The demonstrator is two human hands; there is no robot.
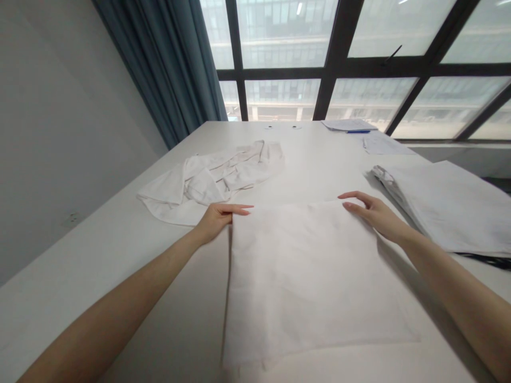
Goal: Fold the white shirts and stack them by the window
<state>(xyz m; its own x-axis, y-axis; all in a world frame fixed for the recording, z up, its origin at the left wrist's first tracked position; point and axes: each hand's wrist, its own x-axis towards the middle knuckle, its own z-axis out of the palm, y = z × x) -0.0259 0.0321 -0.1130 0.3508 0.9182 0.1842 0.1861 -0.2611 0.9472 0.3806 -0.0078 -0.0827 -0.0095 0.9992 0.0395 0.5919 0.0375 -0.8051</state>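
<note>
A white cloth (307, 276), folded into a rough rectangle, lies in front of me. Its far left corner is between the thumb and fingers of my left hand (217, 221), which is closed on it. At the far right corner, my right hand (373, 213) grips the edge with curled fingers, the thumb close to the index finger. Beyond my left hand a crumpled white cloth (207, 178) is spread loosely on the table. To the right of my right hand is a stack of folded white cloth (455, 207).
The white table (311, 165) reaches toward the windows. Papers (345, 125) with a blue pen (358, 131) lie at its far right, and another sheet (387, 144) is nearer. Dark cords (489, 260) show under the stack. A blue curtain (167, 64) hangs at the left.
</note>
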